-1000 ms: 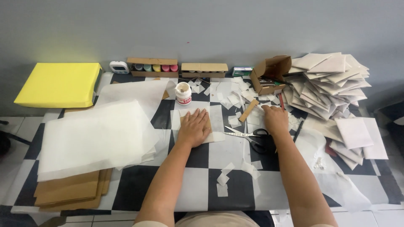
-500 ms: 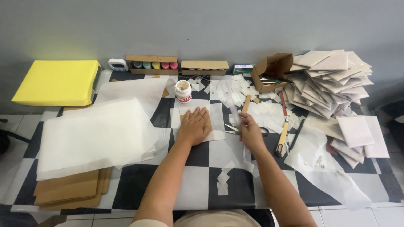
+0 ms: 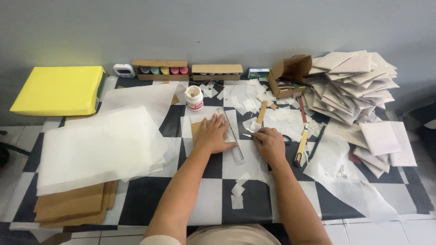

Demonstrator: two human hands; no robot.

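My left hand [image 3: 212, 134] lies flat, fingers spread, on a white sheet with a brown piece under it [image 3: 196, 129], and its fingertips press on a clear ruler [image 3: 232, 138]. The ruler runs away from me along the sheet's right side. My right hand [image 3: 270, 143] rests just right of the ruler, closed on a small thin knife [image 3: 248, 135] whose tip points left toward the ruler's edge.
Around the hands are a glue jar [image 3: 194, 97], scattered white paper scraps [image 3: 247, 97], a wooden stick [image 3: 261, 112], a yellow-handled cutter [image 3: 301, 148] and a black pen [image 3: 317, 141]. Translucent sheets [image 3: 97, 147] on brown sheets [image 3: 72, 204] lie left; an envelope pile [image 3: 354, 84] and open carton [image 3: 288, 75] right.
My right hand has come left from the tools near the envelopes to the ruler, now with the small knife in it. The ruler now lies under my left fingertips.
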